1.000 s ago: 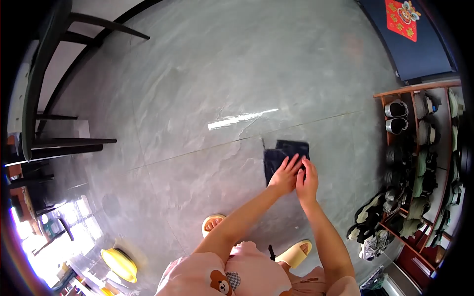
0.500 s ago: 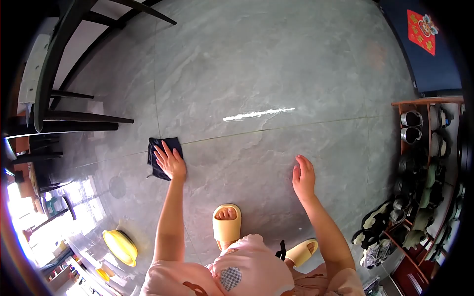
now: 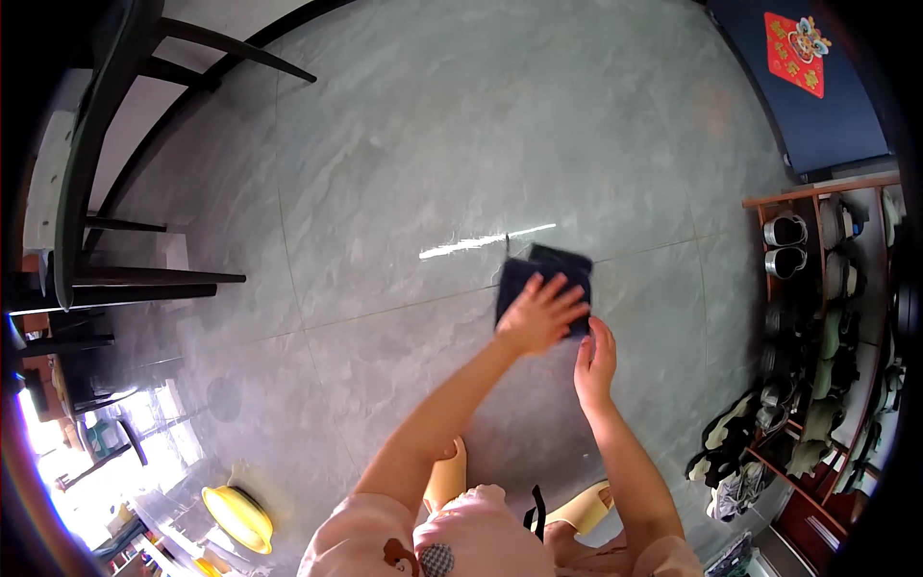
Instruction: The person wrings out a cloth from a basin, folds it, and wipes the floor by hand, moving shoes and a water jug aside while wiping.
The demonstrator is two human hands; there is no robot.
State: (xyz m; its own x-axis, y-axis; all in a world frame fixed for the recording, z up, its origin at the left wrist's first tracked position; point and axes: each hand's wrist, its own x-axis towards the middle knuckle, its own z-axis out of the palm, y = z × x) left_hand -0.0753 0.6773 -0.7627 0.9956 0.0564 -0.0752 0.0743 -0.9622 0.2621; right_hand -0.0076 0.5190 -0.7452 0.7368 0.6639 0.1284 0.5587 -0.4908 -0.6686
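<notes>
A dark navy folded cloth (image 3: pixel 515 279) lies on the grey tiled floor (image 3: pixel 404 154), right of centre. My left hand (image 3: pixel 543 315) rests flat on top of it with the fingers spread. Close by, at the cloth's lower right edge, is my right hand (image 3: pixel 596 361), its fingers together and pointing up, slightly curved; I cannot make out anything in it. A thin dark strip sticks up from the cloth's upper left corner.
A shoe rack (image 3: pixel 827 288) full of shoes stands at the right, with more shoes (image 3: pixel 726 442) beside it. Black chair legs (image 3: pixel 163 276) reach in at the left. A yellow basin (image 3: pixel 237 519) is at the lower left. Yellow slippers (image 3: pixel 580 510) are on my feet.
Half a second ago my left hand and the cloth were far to the left; now both are back beside my right hand. The view has shifted slightly.
</notes>
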